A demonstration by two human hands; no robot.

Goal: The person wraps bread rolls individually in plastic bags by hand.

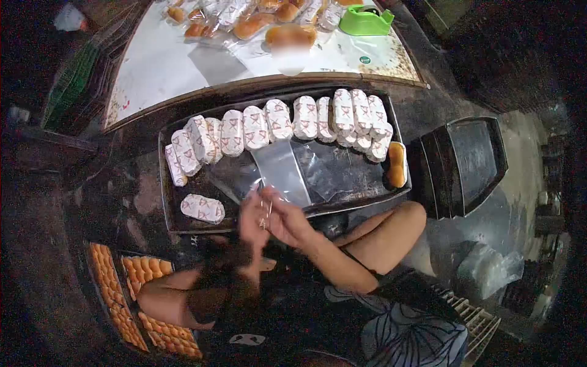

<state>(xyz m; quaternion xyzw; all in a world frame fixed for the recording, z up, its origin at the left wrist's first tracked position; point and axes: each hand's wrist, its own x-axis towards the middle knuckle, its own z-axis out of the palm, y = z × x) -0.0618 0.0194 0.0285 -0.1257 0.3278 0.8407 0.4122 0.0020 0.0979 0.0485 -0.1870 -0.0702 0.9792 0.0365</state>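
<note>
The left hand [254,221] and right hand [288,221] met, fingers curled, over the near edge of the baking tray [174,211]. Both pinched a clear plastic bag [281,171], which rose over the tray's middle, nearer than the row of wrapped buns [275,119].

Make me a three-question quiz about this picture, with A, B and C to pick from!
1. Where is the bag?
A. on the floor
B. between the left hand and right hand, over the tray
C. under a bench

2. What colour is the tape dispenser?
A. red
B. green
C. blue

3. How are the buns in the long row?
A. wrapped
B. bare
C. cut open

Answers:
1 B, since both hands pinch its lower end above the tray.
2 B, as it is bright green all over.
3 A, because a white printed wrapper covers each one.
</note>
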